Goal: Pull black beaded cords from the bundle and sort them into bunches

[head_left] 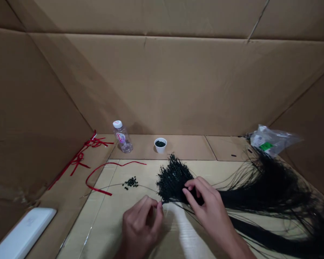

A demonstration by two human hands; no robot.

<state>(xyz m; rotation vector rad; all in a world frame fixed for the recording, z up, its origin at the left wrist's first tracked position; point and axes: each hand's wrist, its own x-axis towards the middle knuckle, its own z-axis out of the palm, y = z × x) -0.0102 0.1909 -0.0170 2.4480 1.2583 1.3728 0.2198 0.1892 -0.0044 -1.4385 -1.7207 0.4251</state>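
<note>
My left hand (142,223) is curled, thumb and fingers pinched on a thin black strand at the near edge of a bundle of black beaded cords (174,180). My right hand (205,207) rests on the same bundle, its fingertips pressed into the cords just right of the beaded ends. The cords trail off to the right as a long black mass (272,194). A small pile of loose dark beads (130,182) lies on the cardboard to the left of the bundle.
A white cup of dark beads (160,144) and a clear plastic bottle (122,137) stand at the back. Red ribbon (97,176) lies at the left, a clear plastic bag (271,141) at the right, a white flat object (24,232) at the near left. Cardboard walls (162,82) surround everything.
</note>
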